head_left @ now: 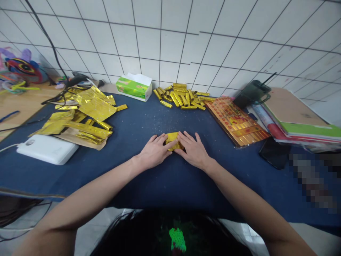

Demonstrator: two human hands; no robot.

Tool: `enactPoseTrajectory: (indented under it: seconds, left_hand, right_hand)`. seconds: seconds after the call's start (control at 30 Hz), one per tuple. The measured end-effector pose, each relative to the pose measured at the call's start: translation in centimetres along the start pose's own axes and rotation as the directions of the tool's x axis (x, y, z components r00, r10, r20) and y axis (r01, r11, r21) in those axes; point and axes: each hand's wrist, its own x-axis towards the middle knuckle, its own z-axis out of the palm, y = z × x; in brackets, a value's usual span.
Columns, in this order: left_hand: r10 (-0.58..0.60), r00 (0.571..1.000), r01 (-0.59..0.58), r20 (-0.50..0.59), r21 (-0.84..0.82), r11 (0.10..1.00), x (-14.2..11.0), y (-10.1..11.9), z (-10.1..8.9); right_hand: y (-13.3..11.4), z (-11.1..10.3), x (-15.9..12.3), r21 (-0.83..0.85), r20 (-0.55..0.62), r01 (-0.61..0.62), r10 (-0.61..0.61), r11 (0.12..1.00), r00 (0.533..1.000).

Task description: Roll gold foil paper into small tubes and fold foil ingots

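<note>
A small piece of gold foil paper (172,137) lies on the blue-covered table between my hands, partly hidden by their fingers. My left hand (154,151) holds its left side, with the index finger stretched across the foil and the thumb at the near edge. On the opposite side, my right hand (194,151) has its index finger and thumb on the foil, while its outer fingers spread over the cloth. Beyond both hands sits a pile of rolled gold foil tubes (183,96). Loose gold foil sheets (97,103) are heaped at the left.
A green tissue box (134,87) stands by the tiled wall. To the left lies a white power bank (48,149) with a cable. At right are an orange-gold packet (237,121), a dark cup (252,94), a black phone (275,153) and stacked folders (298,106).
</note>
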Motion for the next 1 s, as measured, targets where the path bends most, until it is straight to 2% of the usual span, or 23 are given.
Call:
enactPoseTrajectory:
  seconds: [0.3,0.57,1.0]
  left_hand:
    - [-0.072,0.997,0.071,-0.019,-0.033,0.997,0.20,0.12,0.17]
    - [-0.016,1.000,0.017,-0.020,0.012,1.000,0.06,0.21,0.17]
    - [-0.005,1.000,0.004,0.029,0.011,1.000,-0.13,0.19,0.01]
  right_hand:
    - [0.01,-0.09,0.06,0.014,0.009,-0.013,0.013,1.000,1.000]
    - [-0.21,-0.11,0.03,-0.015,-0.019,-0.025,0.025,1.000,1.000]
    - [-0.05,0.17,0.13,-0.045,-0.005,-0.021,0.021,0.999,1.000]
